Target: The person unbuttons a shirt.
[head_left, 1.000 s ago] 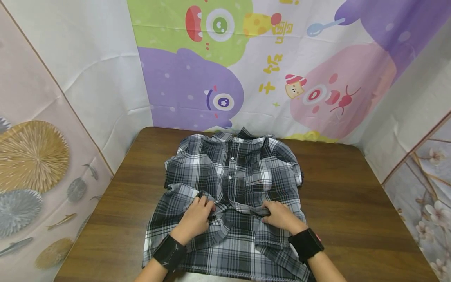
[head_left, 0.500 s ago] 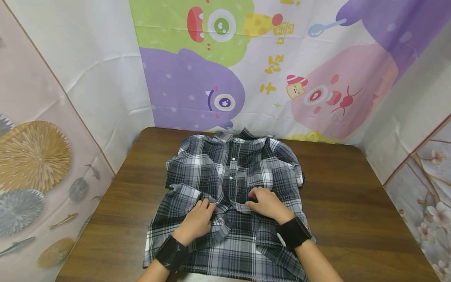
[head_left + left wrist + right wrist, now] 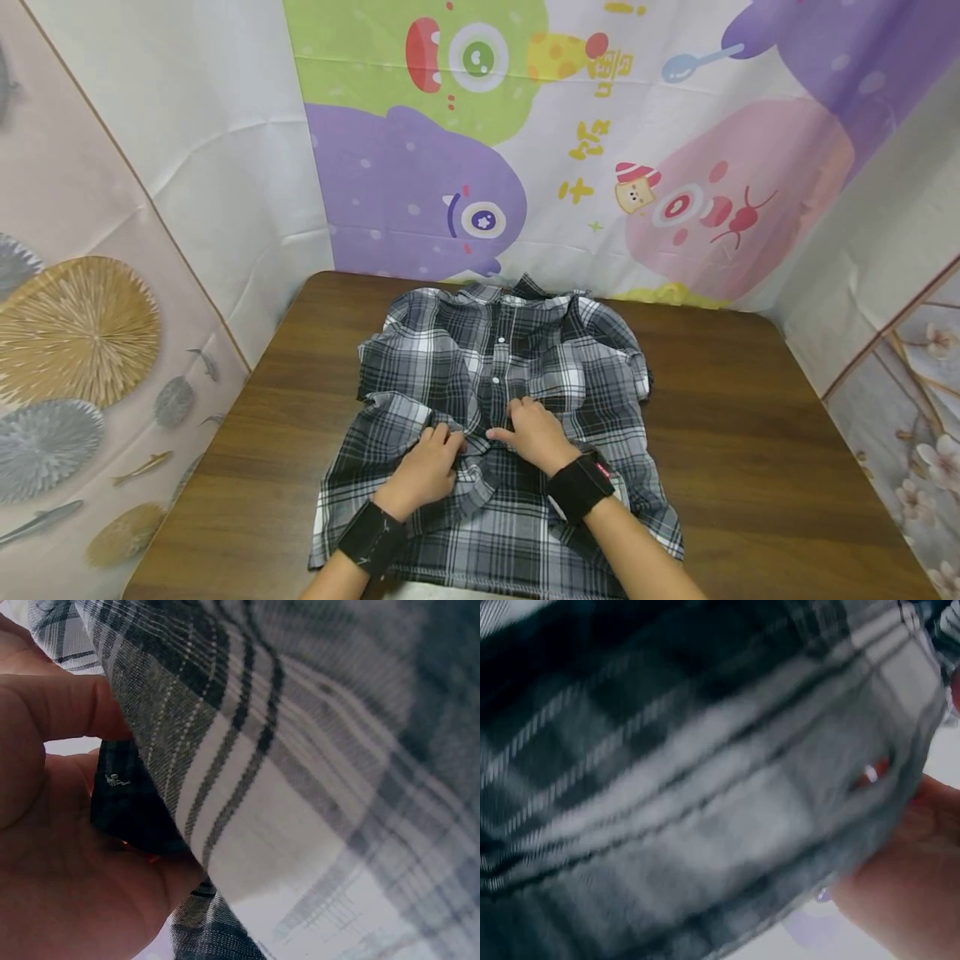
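A black, grey and white plaid shirt (image 3: pixel 423 371) lies front up, collar at the far side, white buttons down its upper placket. Its lower front is parted and rumpled. My left hand (image 3: pixel 427 462) pinches the lower left front panel; in the left wrist view thumb and fingers (image 3: pixel 67 712) hold the cloth's stitched edge. Just to the right, my right hand (image 3: pixel 536 433) is at the other front edge, below the lowest visible button. In the right wrist view a blurred cloth edge with a slit like a buttonhole (image 3: pixel 870 774) passes in front of that hand, hiding its fingertips.
The shirt rests on a brown wooden table (image 3: pixel 738 433). A cartoon-printed curtain (image 3: pixel 420 192) hangs at its far edge, with patterned sheets (image 3: pixel 82 333) along the left and right. Black bands (image 3: pixel 581 487) circle both wrists.
My right hand has moved left and slightly away from me, toward the shirt's middle and closer to my left hand. The left hand keeps its hold in nearly the same place.
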Action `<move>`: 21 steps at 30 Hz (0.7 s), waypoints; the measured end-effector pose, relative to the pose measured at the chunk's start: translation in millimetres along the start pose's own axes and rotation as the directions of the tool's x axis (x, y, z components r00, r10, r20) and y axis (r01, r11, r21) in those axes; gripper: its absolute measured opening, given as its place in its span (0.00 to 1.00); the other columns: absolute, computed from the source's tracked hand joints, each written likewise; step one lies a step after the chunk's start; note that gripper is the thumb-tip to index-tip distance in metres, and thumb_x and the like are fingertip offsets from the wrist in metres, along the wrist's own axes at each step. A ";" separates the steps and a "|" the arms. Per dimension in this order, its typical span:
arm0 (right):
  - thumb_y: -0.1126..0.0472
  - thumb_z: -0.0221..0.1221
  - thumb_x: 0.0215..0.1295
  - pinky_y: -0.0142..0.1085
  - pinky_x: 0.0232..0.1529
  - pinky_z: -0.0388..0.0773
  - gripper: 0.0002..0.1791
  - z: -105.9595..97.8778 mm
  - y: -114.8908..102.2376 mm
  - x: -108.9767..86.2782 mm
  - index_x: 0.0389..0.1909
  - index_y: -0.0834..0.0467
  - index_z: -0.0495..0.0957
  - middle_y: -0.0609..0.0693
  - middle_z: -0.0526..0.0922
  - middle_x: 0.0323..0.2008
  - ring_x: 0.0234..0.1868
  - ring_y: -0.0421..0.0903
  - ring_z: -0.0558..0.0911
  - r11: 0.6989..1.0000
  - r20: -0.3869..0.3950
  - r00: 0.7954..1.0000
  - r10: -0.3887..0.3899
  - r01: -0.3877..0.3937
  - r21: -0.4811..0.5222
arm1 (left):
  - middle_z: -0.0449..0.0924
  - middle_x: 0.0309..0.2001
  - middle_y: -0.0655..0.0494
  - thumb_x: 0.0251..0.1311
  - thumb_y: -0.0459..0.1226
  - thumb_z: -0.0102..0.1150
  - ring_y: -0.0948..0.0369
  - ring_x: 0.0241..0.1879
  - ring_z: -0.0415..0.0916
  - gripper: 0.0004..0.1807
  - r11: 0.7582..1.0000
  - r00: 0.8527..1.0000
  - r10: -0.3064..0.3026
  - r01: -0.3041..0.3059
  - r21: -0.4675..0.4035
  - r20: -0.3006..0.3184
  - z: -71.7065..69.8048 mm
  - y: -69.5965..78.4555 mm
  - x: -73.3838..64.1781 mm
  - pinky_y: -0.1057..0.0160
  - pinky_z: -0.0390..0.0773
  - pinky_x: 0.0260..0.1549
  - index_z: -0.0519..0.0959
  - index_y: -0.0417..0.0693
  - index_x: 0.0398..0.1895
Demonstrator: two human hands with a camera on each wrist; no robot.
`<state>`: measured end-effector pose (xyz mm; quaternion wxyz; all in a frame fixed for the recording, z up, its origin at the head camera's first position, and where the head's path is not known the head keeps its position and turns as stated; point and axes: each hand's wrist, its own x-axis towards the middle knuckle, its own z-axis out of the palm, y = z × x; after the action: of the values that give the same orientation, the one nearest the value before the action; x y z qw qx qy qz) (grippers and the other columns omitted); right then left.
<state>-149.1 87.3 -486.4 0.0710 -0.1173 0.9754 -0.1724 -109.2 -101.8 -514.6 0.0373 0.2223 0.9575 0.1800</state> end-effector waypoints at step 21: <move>0.60 0.59 0.61 0.35 0.21 0.70 0.10 11.8 -5.2 -2.9 0.22 0.54 0.71 0.46 0.73 0.21 0.21 0.45 0.76 0.986 -0.215 0.962 -0.169 0.161 -0.052 | 0.67 0.37 0.52 0.44 0.26 0.63 0.57 0.36 0.63 0.19 1.000 1.000 -0.007 0.006 -0.027 -0.025 1.5 0.3 0.0 0.58 0.72 0.30 0.73 0.46 0.41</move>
<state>-143.2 79.6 -495.3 -0.0534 -0.1796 0.9669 -0.1732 -108.9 -101.1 -515.9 0.0288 0.2165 0.9561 0.1953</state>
